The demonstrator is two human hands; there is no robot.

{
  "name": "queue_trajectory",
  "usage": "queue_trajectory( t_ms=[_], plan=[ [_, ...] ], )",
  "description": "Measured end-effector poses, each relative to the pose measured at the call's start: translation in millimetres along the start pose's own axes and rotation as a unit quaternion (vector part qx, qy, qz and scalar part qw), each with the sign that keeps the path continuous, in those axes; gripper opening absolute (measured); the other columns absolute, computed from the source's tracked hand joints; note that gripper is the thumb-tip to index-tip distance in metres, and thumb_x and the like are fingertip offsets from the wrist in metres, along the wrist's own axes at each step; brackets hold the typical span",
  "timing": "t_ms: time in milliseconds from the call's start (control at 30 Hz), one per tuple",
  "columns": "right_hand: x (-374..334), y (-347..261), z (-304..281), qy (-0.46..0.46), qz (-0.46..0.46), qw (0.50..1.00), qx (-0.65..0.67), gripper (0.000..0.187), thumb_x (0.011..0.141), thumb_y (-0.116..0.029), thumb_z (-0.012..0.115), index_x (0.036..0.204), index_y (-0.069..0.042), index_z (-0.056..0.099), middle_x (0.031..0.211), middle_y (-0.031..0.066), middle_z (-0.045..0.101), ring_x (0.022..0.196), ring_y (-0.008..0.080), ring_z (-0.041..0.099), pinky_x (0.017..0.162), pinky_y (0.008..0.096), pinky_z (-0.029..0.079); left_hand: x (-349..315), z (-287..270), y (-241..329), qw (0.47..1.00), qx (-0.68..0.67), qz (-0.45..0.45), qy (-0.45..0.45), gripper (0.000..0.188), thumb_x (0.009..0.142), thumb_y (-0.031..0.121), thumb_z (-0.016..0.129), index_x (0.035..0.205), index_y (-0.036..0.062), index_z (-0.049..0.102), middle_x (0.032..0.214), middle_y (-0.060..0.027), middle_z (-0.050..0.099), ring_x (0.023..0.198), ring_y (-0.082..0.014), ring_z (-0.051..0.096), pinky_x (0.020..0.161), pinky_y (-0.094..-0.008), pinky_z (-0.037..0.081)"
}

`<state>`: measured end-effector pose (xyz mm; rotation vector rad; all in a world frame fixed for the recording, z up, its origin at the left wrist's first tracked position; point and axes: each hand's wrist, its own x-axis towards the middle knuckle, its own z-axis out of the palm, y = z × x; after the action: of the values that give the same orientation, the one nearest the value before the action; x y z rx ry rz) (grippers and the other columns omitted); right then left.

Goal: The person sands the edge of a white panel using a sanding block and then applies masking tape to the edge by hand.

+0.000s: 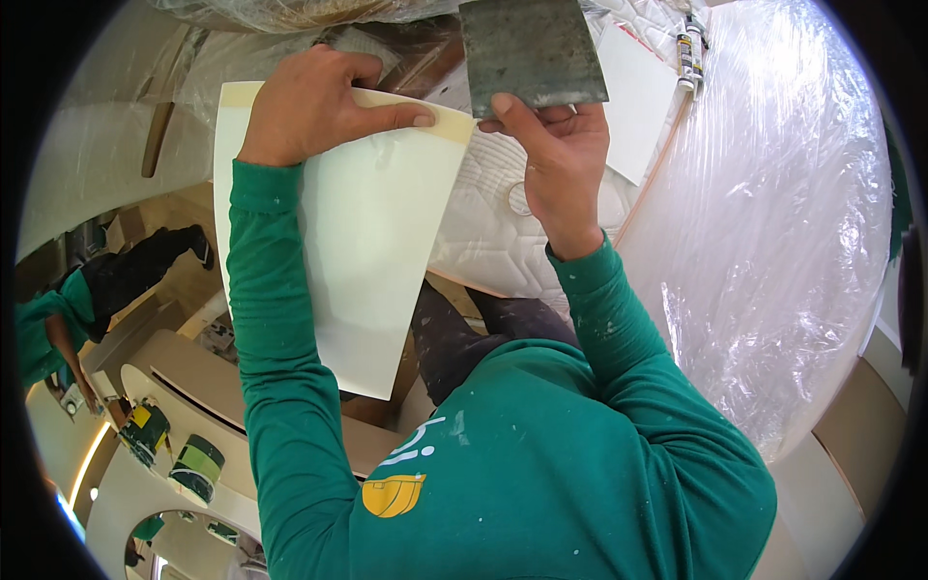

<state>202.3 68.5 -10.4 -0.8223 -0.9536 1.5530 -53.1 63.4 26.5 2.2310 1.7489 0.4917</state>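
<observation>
My left hand (324, 106) grips the top edge of a large white sheet (372, 222), thumb in front and fingers behind. A cream strip of tape (445, 123) runs along that top edge. The sheet hangs down in front of my left forearm. In my right hand (556, 155) is a dark grey, scuffed square plate (532, 53), pinched at its lower edge with the thumb on the near side. The plate's lower left corner is close to the sheet's upper right corner; whether they touch I cannot tell.
A quilted white mattress (498, 217) lies beyond, with a tape roll (519, 198) on it. Sealant tubes (688, 58) and a white panel (633, 101) are at the far right. Clear plastic film (773, 213) covers the right side. At left, a co-worker (72, 309) stands near paint buckets (198, 469).
</observation>
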Motion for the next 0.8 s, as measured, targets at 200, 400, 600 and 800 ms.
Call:
queue_trajectory(
  t_ms=[200, 400, 600, 800],
  plan=[
    [-0.3, 3.8, 0.7, 0.004, -0.009, 1.0, 0.016, 0.041, 0.091, 0.007, 0.075, 0.126, 0.001, 0.055, 0.108, 0.0159, 0.074, 0.092, 0.0235, 0.075, 0.078, 0.04, 0.067, 0.1, 1.2, -0.5, 1.0, 0.017, -0.009, -0.009, 0.066, 0.07, 0.065, 0.086, 0.079, 0.0011, 0.073, 0.062, -0.0176, 0.059, 0.061, -0.0371, 0.058, 0.064, -0.0454, 0.046],
    [4.6, 5.3, -8.0, -0.034, 0.0, 0.999, -0.001, 0.044, 0.092, 0.003, 0.077, 0.13, 0.0, 0.055, 0.11, 0.0141, 0.074, 0.095, 0.0222, 0.074, 0.079, 0.0396, 0.067, -1.0, 0.7, 0.7, 1.0, 0.02, -0.012, -0.011, 0.067, 0.07, 0.066, 0.086, 0.083, 0.0015, 0.076, 0.065, -0.0173, 0.062, 0.064, -0.0367, 0.06, 0.067, -0.0454, 0.048],
    [11.2, 3.7, -12.9, -0.078, 0.013, 0.997, 0.003, 0.044, 0.093, 0.001, 0.077, 0.131, -0.001, 0.055, 0.111, 0.0127, 0.074, 0.096, 0.0217, 0.074, 0.078, 0.039, 0.066, -2.3, 2.9, -2.4, 1.0, 0.024, -0.004, 0.001, 0.069, 0.07, 0.068, 0.085, 0.086, 0.0011, 0.078, 0.065, -0.0175, 0.065, 0.063, -0.0356, 0.061, 0.065, -0.0451, 0.049],
    [16.0, 4.8, -17.5, -0.101, 0.004, 0.995, -0.006, 0.045, 0.093, 0.001, 0.076, 0.133, -0.002, 0.055, 0.113, 0.0138, 0.073, 0.098, 0.0216, 0.074, 0.08, 0.0398, 0.067, -2.7, 5.3, -5.6, 1.0, 0.025, 0.0, 0.006, 0.073, 0.069, 0.071, 0.085, 0.088, 0.0008, 0.079, 0.066, -0.0178, 0.067, 0.062, -0.0338, 0.064, 0.063, -0.0426, 0.051]
  ],
)
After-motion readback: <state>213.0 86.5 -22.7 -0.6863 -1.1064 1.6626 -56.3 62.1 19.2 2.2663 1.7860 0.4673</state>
